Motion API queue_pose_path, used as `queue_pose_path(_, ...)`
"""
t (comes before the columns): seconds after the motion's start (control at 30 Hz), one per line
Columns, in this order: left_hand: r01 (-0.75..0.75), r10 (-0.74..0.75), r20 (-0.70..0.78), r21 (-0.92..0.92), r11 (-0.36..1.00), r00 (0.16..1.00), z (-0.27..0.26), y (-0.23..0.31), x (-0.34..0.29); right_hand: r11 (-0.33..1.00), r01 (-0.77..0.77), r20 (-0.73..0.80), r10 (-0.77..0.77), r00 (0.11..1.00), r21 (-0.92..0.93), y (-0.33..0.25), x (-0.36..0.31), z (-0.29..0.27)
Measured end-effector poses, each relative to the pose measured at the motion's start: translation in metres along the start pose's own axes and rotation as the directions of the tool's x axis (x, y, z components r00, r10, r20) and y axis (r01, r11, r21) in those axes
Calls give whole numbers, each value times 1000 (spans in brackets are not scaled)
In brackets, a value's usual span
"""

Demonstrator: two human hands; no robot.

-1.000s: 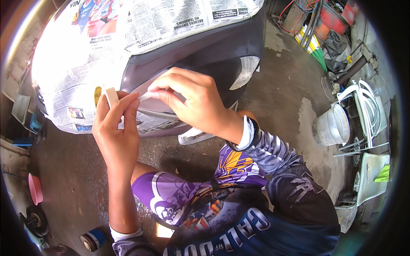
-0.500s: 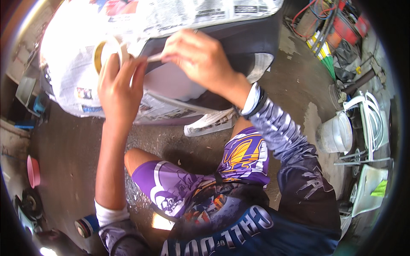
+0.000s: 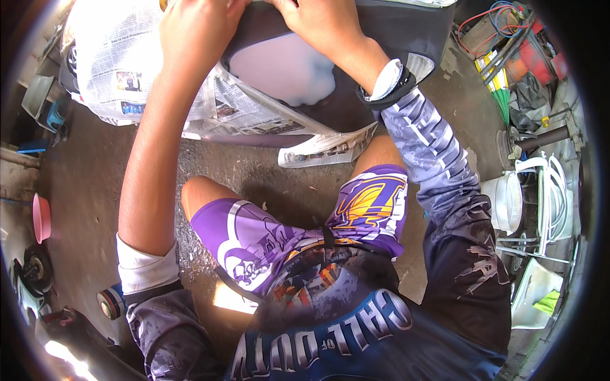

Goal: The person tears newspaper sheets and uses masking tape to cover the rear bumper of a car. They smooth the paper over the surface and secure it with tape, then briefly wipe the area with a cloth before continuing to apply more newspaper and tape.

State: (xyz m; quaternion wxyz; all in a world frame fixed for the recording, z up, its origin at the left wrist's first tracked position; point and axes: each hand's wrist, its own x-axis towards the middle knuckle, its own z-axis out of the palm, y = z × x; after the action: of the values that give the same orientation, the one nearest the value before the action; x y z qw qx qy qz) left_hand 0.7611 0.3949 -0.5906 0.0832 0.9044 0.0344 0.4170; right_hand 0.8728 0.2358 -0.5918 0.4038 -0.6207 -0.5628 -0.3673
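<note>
- We see both hands higher in the view than half a second ago; they have moved from the middle of the picture to its top edge, and the dark panel with them — the roll of tape seen earlier by the left hand no longer shows.
- The dark vehicle panel [image 3: 356,95] runs its long axis roughly left to right across the top of the view, tilting down toward the right; a pale sanded patch [image 3: 283,66] sits in its middle, facing up toward us.
- Our left hand [image 3: 194,28] rests on the newspaper masking [image 3: 121,70] at the panel's left end, fingers curled over the top edge; what it grips, if anything, is cut off and we cannot tell.
- Our right hand [image 3: 314,22] presses on the panel's upper edge just above the pale patch, fingers bent; whether it holds anything we cannot tell.
- The panel lies between and below the two hands, touching both — above our knees in purple shorts [image 3: 273,235].
- A pink bowl [image 3: 41,218] sits on the floor far left; white plastic chairs [image 3: 546,203] stand at right.
</note>
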Motion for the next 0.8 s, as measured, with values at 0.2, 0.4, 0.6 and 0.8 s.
queue_pose_path(0.2, 42, -34, -78, 107, 993, 996, 19, -24, 0, 999, 35, -11, -35, 999, -22, 4, -3, 0)
queue_pose_path(0.4, -417, 431, 42, 356, 836, 901, 28, -58, 13, 997, 75, -47, -75, 996, -10, 6, -3, -2)
queue_pose_path(0.6, -271, 275, -28, 95, 958, 961, 12, -39, 12, 995, 93, -55, -95, 994, -21, 6, 0, -2)
queue_pose_path(0.8, -48, 48, -64, 10, 999, 997, 0, -2, 14, 996, 91, -73, -91, 993, 1, 4, 1, -3)
